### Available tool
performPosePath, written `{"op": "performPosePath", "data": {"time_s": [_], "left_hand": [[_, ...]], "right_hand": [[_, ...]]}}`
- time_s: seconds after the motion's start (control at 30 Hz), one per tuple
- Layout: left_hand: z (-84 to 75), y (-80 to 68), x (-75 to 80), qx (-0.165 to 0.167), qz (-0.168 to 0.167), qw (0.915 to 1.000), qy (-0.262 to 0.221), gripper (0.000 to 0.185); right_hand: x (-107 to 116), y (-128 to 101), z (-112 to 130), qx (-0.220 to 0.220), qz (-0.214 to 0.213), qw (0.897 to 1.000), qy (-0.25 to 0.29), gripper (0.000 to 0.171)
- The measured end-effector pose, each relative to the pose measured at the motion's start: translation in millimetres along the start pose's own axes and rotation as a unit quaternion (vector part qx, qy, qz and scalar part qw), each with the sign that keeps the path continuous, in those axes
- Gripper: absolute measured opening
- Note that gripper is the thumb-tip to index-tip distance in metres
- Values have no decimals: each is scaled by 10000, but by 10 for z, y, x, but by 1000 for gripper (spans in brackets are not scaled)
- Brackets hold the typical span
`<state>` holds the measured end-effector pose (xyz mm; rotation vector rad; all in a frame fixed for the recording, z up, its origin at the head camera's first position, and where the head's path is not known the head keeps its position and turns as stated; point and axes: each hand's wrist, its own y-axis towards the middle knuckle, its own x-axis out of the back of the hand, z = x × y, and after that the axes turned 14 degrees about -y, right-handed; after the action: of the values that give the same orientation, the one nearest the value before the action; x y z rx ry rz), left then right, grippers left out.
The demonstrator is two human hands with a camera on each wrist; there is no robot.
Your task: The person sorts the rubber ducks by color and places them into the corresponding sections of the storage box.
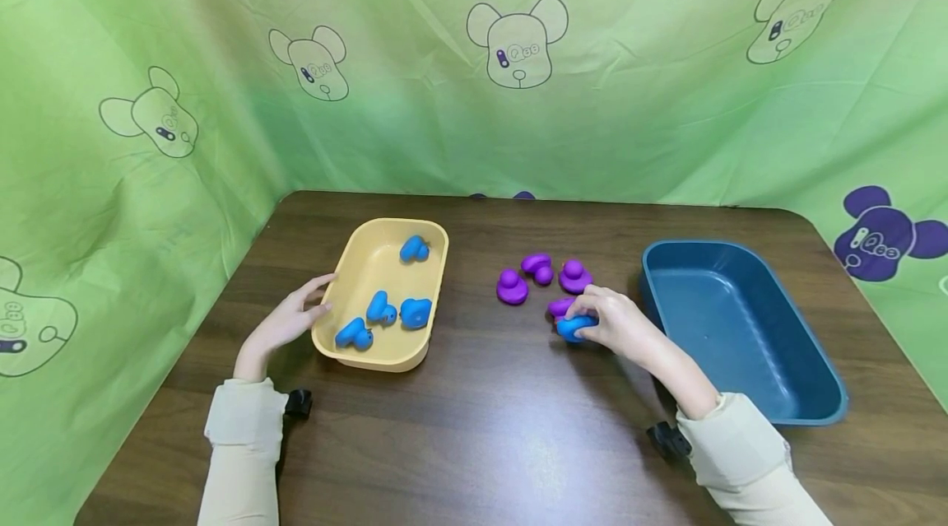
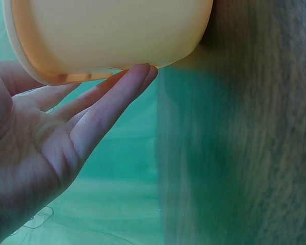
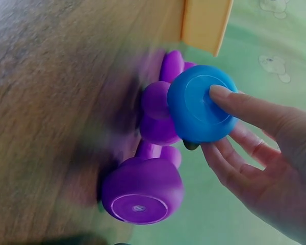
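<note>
Pinching blue duck (image 1: 573, 328), right hand (image 1: 618, 324)

Both forearms are reaching forward in pale cream sleeves, each with a small black camera strapped at the wrist. The left hand (image 1: 285, 322) is lying with fingers (image 2: 109, 104) straight, their tips touching the yellow plastic tub (image 1: 354, 275) from its left. The right hand (image 1: 618, 323), to that tub's right, is curling its fingers (image 3: 234, 104) around a blue rubber duck (image 1: 573, 328).

table (image 1: 489, 427): wood-grain, sheen | yellow tub (image 1: 348, 337): smooth plastic | backdrop (image 1: 637, 98): cloth
</note>
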<state>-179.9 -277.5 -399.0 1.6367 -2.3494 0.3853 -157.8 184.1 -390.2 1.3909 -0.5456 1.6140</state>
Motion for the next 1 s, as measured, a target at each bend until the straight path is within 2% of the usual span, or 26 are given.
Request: {"op": "performPosePath", "data": {"time_s": [0.5,1.0], "left_hand": [[1,2,1,-12,3,10000,26,49],[0,2,4,25,26,10000,-39,49]], "right_hand": [[-14,20,101,-155,-92,9986,489,20],[-41,123,260,90,-205,9972,716,19]]}}
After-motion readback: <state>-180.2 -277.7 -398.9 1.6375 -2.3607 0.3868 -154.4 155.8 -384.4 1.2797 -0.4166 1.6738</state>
